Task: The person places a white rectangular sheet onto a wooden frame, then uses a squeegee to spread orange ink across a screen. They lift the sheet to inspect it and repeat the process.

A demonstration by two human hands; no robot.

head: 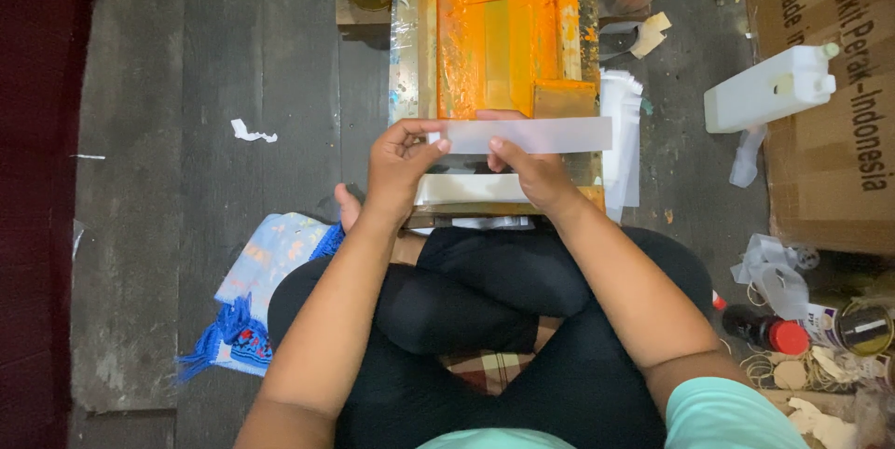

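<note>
orange-stained printing frame (503, 29) lies on the floor | thin white strip (527, 135) is held level above its near edge, looks light and bendable, best pinched at the ends | left hand (399, 169) fingers pinch its left end | right hand (536, 174) fingers grip the lower edge

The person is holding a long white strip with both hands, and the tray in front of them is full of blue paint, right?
Not quite. The paint in the tray is orange, not blue, as the head view shows. The rest holds: the left hand and right hand both hold the long white strip.
</note>
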